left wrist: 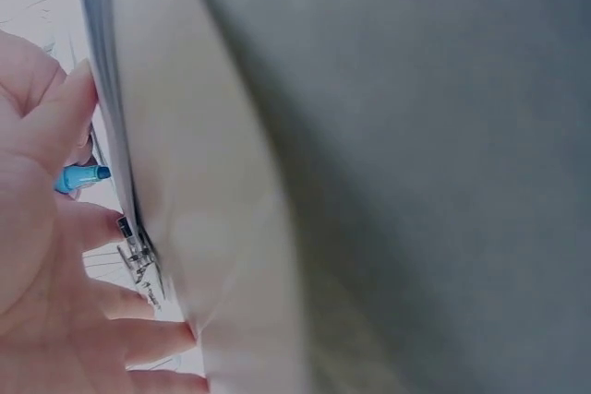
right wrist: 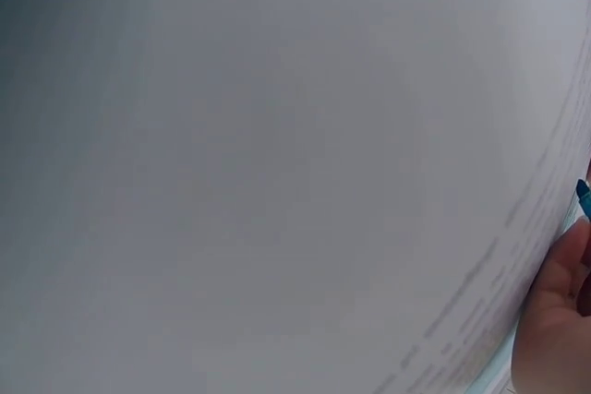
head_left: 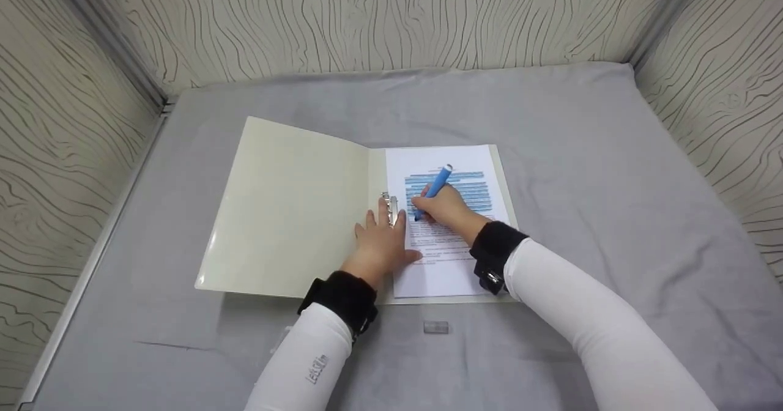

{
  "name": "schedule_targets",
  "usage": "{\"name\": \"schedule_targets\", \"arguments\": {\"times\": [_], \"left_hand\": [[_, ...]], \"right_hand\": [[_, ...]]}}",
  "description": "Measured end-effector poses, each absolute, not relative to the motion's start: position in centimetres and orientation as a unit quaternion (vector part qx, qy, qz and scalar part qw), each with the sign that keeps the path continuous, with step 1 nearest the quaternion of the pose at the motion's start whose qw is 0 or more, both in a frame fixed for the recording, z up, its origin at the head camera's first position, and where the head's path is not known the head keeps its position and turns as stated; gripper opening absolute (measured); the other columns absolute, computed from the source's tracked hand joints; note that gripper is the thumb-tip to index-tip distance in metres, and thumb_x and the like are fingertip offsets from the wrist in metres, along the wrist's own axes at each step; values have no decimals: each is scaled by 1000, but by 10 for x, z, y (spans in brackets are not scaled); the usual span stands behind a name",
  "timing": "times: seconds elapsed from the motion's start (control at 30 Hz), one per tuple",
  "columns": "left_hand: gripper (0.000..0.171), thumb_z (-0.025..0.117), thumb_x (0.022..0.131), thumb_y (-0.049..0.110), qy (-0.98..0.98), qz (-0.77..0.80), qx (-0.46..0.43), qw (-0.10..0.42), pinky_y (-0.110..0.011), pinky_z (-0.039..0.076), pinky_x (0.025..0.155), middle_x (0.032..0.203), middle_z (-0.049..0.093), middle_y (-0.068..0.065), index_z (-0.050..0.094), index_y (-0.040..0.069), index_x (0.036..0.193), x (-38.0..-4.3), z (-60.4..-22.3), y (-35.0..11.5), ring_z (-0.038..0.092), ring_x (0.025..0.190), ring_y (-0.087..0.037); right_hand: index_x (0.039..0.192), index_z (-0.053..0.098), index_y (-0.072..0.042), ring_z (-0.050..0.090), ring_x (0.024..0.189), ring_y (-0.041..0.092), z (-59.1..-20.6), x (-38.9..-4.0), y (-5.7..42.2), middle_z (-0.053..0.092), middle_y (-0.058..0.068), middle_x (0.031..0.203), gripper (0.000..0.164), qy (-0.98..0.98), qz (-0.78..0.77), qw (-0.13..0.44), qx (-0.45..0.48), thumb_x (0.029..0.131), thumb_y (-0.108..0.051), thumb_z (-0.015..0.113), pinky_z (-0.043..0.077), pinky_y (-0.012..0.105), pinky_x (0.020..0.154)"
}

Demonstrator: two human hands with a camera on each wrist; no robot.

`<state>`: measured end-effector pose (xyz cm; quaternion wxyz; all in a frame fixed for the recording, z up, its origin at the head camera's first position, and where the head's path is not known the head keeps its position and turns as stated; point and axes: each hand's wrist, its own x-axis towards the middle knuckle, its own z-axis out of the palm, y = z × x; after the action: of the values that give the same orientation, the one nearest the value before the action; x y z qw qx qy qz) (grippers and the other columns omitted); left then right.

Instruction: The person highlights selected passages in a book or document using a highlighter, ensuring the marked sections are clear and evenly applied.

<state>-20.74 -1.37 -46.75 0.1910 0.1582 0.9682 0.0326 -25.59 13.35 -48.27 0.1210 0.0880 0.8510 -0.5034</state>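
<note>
A cream ring binder (head_left: 287, 215) lies spread on the cloth, its front cover raised to the left. On its right side is a stack of printed paper (head_left: 446, 281), whose upper lines bear blue highlighting. My right hand (head_left: 452, 209) pinches a blue highlighter (head_left: 438, 181), dark tip down at the left start of a text line. My left hand (head_left: 380, 243) rests with fingers spread over the metal ring clip (head_left: 392, 206), thumb on the paper's left margin. In the left wrist view, the highlighter (left wrist: 81, 178) shows behind the thumb. The right wrist view catches only the highlighter's tip (right wrist: 584, 191) beside curled fingers.
A small grey rectangular piece (head_left: 436, 327) lies on the grey cloth (head_left: 581, 154) in front of the binder. Walls with a wood-grain pattern (head_left: 397, 19) enclose the table at the back and both sides.
</note>
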Motion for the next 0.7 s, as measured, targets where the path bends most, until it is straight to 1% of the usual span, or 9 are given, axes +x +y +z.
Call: {"name": "schedule_targets", "arguments": {"times": [0.37, 0.57, 0.7], "left_hand": [[89, 55, 82, 62, 968, 29, 157, 192, -59, 24, 102, 153, 1, -22, 22, 14, 149, -207, -465, -14, 16, 136, -44], [88, 57, 82, 60, 968, 37, 155, 193, -60, 24, 102, 153, 1, -22, 23, 14, 149, -207, -465, -14, 15, 136, -44], [88, 58, 82, 60, 969, 39, 150, 195, -60, 23, 102, 154, 1, -21, 23, 15, 149, -207, -466, -14, 15, 136, -44]], "right_hand": [[79, 55, -8, 51, 52, 9, -482, -259, 134, 53, -1, 61, 17, 853, -496, 129, 94, 84, -20, 66, 42, 21, 52], [78, 55, -8, 49, 51, 9, -481, -258, 133, 52, -2, 60, 15, 855, -498, 118, 90, 82, -17, 65, 41, 21, 51], [76, 53, -9, 48, 49, 8, -481, -257, 133, 51, -2, 58, 16, 850, -506, 114, 86, 82, -17, 66, 40, 20, 49]]}}
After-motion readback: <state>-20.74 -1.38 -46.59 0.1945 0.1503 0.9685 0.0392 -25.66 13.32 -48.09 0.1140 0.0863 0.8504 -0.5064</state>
